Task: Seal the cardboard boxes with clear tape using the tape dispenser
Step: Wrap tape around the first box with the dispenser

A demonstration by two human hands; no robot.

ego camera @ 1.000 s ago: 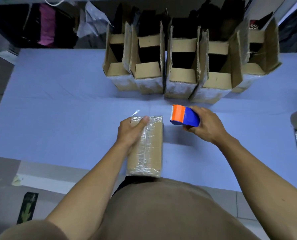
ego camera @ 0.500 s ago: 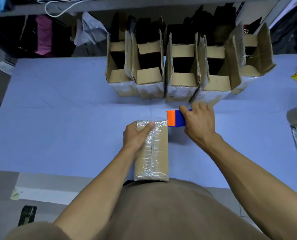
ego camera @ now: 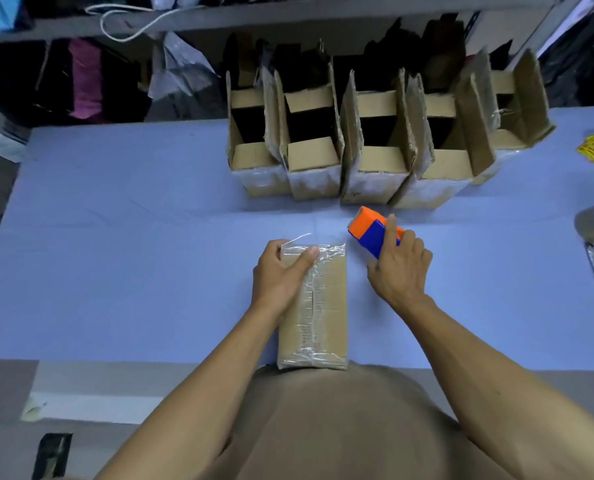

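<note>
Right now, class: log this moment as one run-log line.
left hand: holds taped box | right hand: grips dispenser, beside box | open boxes: untaped, behind

I see a closed brown cardboard box (ego camera: 323, 303) lying flat near the front edge of the lavender surface (ego camera: 115, 254), clear tape running along its top seam and wrinkled over both ends. Just beside its far right corner sits the blue-and-orange handheld tape dispenser (ego camera: 370, 231), tilted. Five open-topped brown cardboard boxes (ego camera: 375, 174) stand in a row behind.
</note>
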